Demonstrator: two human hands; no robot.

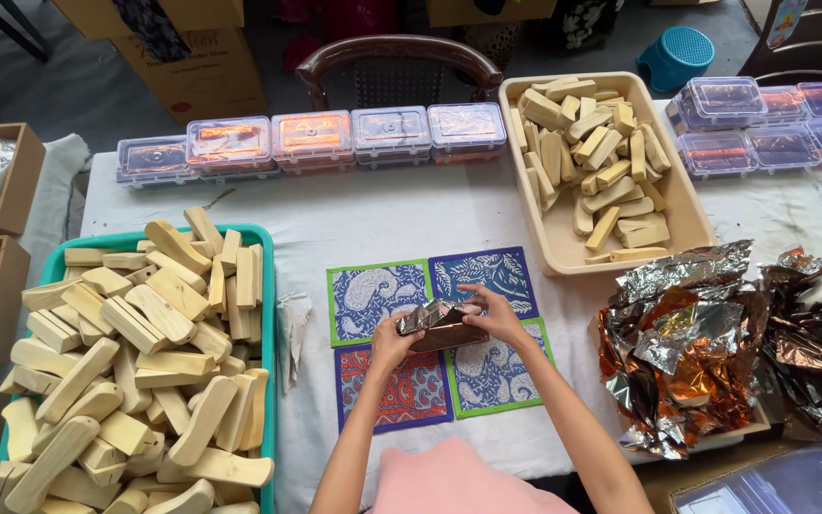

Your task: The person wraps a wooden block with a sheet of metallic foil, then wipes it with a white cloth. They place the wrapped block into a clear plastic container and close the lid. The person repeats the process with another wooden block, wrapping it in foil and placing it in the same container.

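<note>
Both hands, left hand [390, 345] and right hand [495, 314], are gripping a foil-wrapped rectangular block [440, 326] at centre frame, its long axis lying left-right

Counts from my remote seat. Four patterned cloth mats [401, 333] on the surface: two blue above, one red and one blue below. One foil-wrapped block [440, 326], held in two hands, left [389, 343] and right [494, 314]. Five clear lidded boxes [314, 138] in the near row at the back; six more [773, 124] stacked far right, as far as I can see. Two trays of wooden blocks: one teal [264, 314], one beige [692, 224]; blocks too many to count. One heap of foil sheets [706, 343]. One chair back [397, 52]. One blue basket [677, 52].
</note>
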